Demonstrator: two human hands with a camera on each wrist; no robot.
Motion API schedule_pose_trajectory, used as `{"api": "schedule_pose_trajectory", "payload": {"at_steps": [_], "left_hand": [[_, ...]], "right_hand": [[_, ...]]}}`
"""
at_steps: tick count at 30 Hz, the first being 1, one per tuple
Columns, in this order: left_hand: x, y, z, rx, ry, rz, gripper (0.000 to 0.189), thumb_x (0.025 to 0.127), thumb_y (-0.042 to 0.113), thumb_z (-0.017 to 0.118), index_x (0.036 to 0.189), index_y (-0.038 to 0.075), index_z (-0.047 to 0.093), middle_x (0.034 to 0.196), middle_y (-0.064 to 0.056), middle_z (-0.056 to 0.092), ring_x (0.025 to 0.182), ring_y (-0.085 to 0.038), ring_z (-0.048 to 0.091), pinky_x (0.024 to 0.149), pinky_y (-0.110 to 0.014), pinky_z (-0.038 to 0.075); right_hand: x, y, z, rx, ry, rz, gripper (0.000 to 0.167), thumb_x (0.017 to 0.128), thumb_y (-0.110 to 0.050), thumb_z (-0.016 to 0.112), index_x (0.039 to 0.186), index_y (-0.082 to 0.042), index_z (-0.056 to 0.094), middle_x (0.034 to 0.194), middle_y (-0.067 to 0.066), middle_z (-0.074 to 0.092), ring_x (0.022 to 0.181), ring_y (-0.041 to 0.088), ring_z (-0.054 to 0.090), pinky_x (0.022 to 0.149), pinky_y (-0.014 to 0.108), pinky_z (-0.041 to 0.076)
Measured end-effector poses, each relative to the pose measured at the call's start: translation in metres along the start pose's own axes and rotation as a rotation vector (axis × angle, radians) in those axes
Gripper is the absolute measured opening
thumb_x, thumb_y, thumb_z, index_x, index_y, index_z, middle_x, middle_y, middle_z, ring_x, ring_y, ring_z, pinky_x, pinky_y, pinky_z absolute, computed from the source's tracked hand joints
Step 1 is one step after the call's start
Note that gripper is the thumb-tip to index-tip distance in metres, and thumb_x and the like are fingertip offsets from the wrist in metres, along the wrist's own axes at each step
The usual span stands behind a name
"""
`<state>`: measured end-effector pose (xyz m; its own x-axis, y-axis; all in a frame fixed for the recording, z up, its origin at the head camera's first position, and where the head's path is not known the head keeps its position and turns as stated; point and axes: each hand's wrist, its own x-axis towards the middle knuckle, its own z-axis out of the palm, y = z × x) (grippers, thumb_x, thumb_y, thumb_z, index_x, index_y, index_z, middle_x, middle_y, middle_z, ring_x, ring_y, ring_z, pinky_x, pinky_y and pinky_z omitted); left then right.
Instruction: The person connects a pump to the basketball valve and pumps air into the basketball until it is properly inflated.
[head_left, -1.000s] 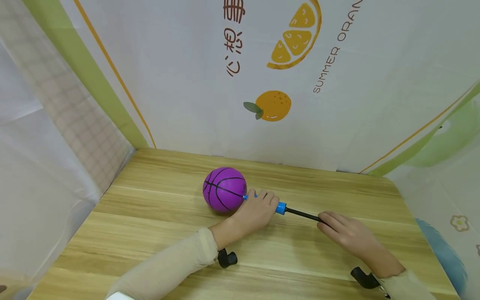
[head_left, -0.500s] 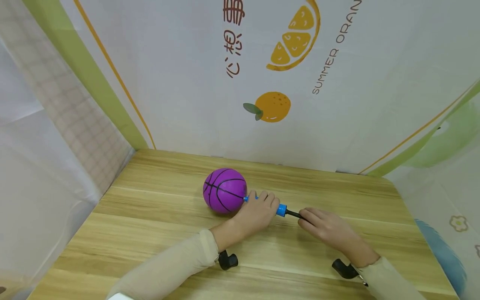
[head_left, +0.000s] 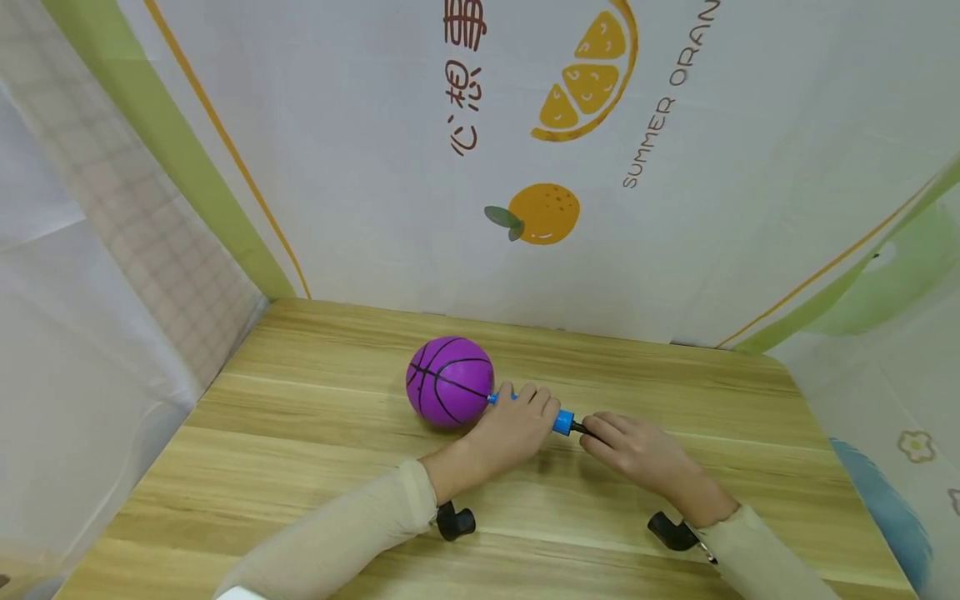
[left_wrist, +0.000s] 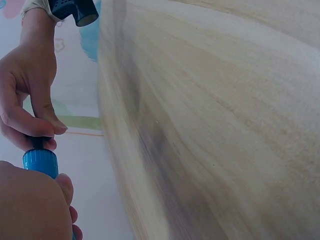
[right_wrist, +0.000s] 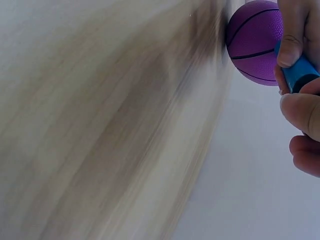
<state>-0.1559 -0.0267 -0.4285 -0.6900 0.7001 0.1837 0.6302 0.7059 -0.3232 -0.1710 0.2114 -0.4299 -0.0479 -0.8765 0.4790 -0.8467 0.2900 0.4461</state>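
A purple ball with black basketball lines rests on the wooden table. Against its right side lies the tip of a blue hand pump. My left hand grips the pump's barrel, hiding most of it. Just right of the barrel's end, my right hand holds the black rod end of the pump; its handle is hidden within the fingers. In the left wrist view, the blue collar sits close below the right fingers. The right wrist view shows the ball beyond the left thumb.
The wood-grain table runs back to a white curtain printed with oranges and lettering. More curtain cloth hangs at the left and right sides. A black camera mount sits under the left wrist, another under the right.
My right hand has moved left toward my left hand, and the black rod has slid almost fully into the blue barrel. The left hand and ball have stayed nearly still.
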Motion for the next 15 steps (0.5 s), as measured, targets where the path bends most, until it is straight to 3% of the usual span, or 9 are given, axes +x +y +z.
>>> {"api": "schedule_pose_trajectory", "payload": {"at_steps": [5,15], "left_hand": [[0.000,-0.001,0.000,-0.021,-0.032,0.006,0.021,0.111,0.025,0.040,0.122,0.015,0.054,0.114,-0.001,0.057,0.096,-0.017,0.052,0.083,-0.042,0.049],[-0.002,-0.002,0.000,-0.026,-0.032,0.004,0.019,0.110,0.023,0.039,0.119,0.014,0.054,0.113,0.000,0.057,0.094,-0.017,0.050,0.082,-0.042,0.048]], "right_hand": [[-0.007,-0.002,-0.003,0.032,-0.006,0.018,0.037,0.111,-0.005,0.033,0.091,-0.004,0.064,0.094,0.008,0.066,0.081,0.018,0.066,0.067,0.026,0.057],[-0.035,-0.002,-0.019,0.070,0.076,0.034,0.038,0.111,-0.003,0.033,0.093,-0.002,0.067,0.095,0.013,0.068,0.080,0.024,0.068,0.065,0.033,0.058]]}}
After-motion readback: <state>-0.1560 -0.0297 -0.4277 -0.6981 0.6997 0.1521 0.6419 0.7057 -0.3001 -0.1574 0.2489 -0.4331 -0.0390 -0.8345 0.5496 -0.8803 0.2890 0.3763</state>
